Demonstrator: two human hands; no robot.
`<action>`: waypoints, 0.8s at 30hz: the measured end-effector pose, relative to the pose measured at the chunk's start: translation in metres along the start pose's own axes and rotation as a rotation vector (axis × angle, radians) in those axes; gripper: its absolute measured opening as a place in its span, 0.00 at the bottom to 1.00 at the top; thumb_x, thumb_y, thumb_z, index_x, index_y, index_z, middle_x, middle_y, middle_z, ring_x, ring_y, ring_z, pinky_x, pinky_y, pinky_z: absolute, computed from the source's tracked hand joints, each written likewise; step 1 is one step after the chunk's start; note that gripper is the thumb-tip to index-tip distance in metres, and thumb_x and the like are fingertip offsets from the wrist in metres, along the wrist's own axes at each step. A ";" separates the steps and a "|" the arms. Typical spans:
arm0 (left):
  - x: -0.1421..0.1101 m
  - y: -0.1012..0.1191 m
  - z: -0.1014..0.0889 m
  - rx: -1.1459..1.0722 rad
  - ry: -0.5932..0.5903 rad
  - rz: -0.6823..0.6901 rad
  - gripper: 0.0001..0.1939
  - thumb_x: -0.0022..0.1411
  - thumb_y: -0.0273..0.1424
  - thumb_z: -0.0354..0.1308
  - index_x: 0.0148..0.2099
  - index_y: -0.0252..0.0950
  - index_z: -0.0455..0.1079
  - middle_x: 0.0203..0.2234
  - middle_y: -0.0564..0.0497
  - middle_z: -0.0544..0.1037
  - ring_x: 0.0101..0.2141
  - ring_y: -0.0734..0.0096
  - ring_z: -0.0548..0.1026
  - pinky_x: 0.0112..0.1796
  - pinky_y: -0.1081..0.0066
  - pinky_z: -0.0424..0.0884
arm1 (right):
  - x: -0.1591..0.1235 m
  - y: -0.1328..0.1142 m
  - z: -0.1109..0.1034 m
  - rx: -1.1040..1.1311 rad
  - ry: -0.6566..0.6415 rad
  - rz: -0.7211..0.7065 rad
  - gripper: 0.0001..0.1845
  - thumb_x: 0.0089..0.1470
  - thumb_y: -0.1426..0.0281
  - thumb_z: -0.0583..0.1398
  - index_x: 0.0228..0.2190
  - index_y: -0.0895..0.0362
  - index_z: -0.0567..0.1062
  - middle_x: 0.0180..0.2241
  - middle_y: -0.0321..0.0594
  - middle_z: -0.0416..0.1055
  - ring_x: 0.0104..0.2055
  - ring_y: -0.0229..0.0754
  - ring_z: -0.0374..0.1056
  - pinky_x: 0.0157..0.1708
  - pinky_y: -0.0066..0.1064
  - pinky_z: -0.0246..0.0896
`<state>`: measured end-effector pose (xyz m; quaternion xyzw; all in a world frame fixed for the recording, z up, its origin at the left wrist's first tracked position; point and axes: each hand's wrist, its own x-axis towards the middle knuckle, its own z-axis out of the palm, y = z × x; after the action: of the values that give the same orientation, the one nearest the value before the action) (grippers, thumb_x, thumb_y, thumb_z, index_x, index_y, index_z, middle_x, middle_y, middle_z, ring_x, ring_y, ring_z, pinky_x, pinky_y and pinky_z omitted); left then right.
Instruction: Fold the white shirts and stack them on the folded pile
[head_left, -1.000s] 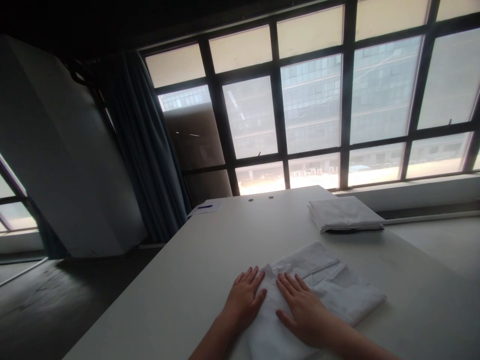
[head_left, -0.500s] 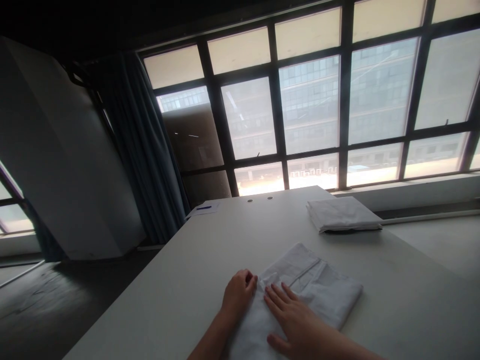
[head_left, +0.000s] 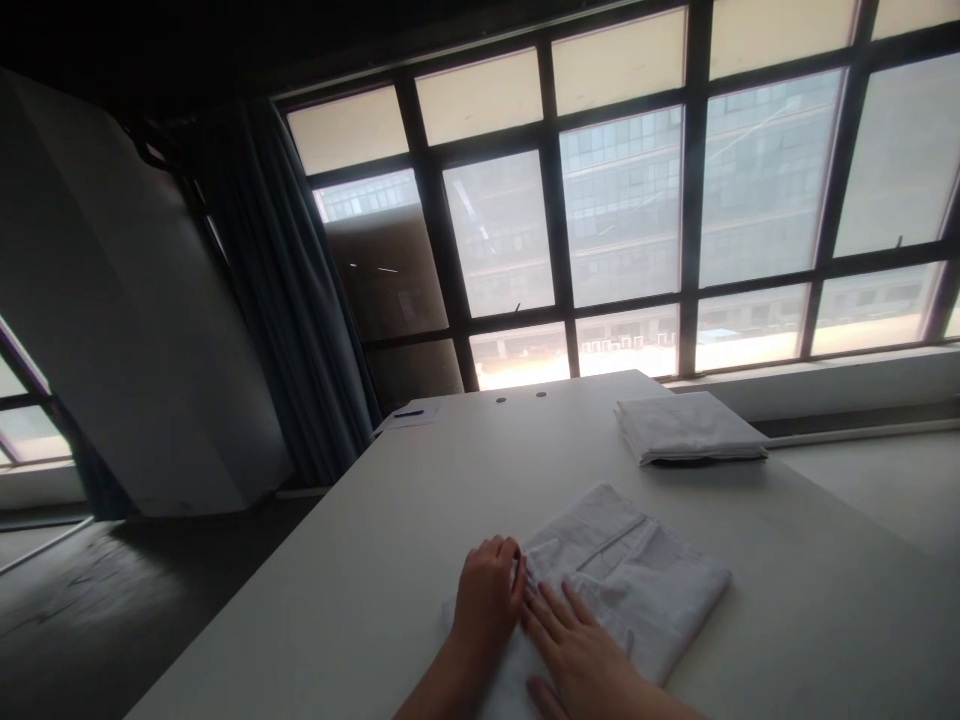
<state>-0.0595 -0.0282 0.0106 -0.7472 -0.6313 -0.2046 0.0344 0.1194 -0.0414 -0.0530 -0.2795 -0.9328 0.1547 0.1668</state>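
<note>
A white folded garment [head_left: 637,590] lies on the white table, with a slit or pocket seam showing on its upper face. My left hand [head_left: 489,590] is at its left edge, the fingers curled closed on the cloth, which is bunched there. My right hand [head_left: 577,645] rests palm down on the garment just to the right, its fingers stretched out and the tips close to the left hand. The near end of the garment is partly hidden under my hands and runs out of the picture.
A stack of folded white cloth [head_left: 690,425] with a dark layer beneath sits at the table's [head_left: 390,520] right edge. Paper with a blue pen [head_left: 409,413] lies at the far left corner. Beyond are a dark blue curtain [head_left: 292,300] and large windows.
My left hand has shifted slightly right, closer to the right hand, drawing the garment's left edge with it. My right hand has moved slightly toward me and stays flat on the cloth.
</note>
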 end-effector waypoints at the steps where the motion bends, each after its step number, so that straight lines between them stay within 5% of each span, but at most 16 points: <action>1: -0.004 0.004 0.002 -0.005 -0.037 -0.005 0.12 0.71 0.33 0.46 0.44 0.41 0.71 0.41 0.46 0.77 0.44 0.58 0.74 0.48 0.61 0.65 | 0.003 -0.002 -0.003 0.029 0.016 0.037 0.40 0.60 0.62 0.56 0.69 0.56 0.52 0.71 0.47 0.47 0.73 0.57 0.40 0.70 0.54 0.29; 4: -0.014 0.007 0.014 0.001 -0.152 -0.044 0.20 0.72 0.38 0.44 0.57 0.39 0.69 0.56 0.42 0.74 0.56 0.52 0.70 0.56 0.54 0.62 | 0.013 0.000 -0.020 0.146 0.074 0.153 0.30 0.55 0.73 0.53 0.59 0.57 0.70 0.64 0.47 0.65 0.68 0.50 0.55 0.69 0.46 0.41; 7: -0.019 0.000 0.020 -0.006 -0.262 -0.020 0.31 0.71 0.49 0.43 0.68 0.39 0.61 0.68 0.42 0.59 0.67 0.49 0.56 0.64 0.49 0.51 | 0.019 0.022 -0.050 0.203 0.170 0.295 0.21 0.52 0.77 0.50 0.40 0.56 0.80 0.46 0.44 0.78 0.50 0.43 0.72 0.55 0.34 0.61; 11: -0.016 -0.009 0.015 -0.033 -0.379 0.032 0.48 0.62 0.63 0.48 0.74 0.40 0.49 0.72 0.45 0.46 0.70 0.47 0.44 0.67 0.47 0.41 | 0.005 0.080 -0.098 -0.169 0.324 0.611 0.16 0.57 0.71 0.55 0.45 0.58 0.77 0.46 0.50 0.74 0.50 0.50 0.69 0.51 0.40 0.62; 16: -0.012 -0.010 0.010 -0.059 -0.427 0.035 0.53 0.57 0.66 0.49 0.75 0.42 0.44 0.73 0.47 0.40 0.71 0.49 0.38 0.67 0.46 0.32 | -0.030 0.147 -0.117 -0.421 0.165 0.994 0.24 0.62 0.56 0.56 0.46 0.65 0.74 0.48 0.61 0.71 0.50 0.61 0.69 0.44 0.45 0.64; 24: -0.011 -0.005 0.004 -0.053 -0.446 0.016 0.54 0.55 0.63 0.55 0.75 0.42 0.45 0.73 0.47 0.40 0.71 0.50 0.38 0.68 0.48 0.30 | -0.036 0.159 -0.102 -0.309 0.168 0.896 0.21 0.64 0.57 0.53 0.41 0.61 0.75 0.39 0.57 0.77 0.43 0.58 0.75 0.41 0.43 0.63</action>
<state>-0.0651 -0.0362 0.0022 -0.7796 -0.6118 -0.0507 -0.1240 0.2631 0.0849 -0.0306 -0.6868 -0.7161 0.0478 0.1150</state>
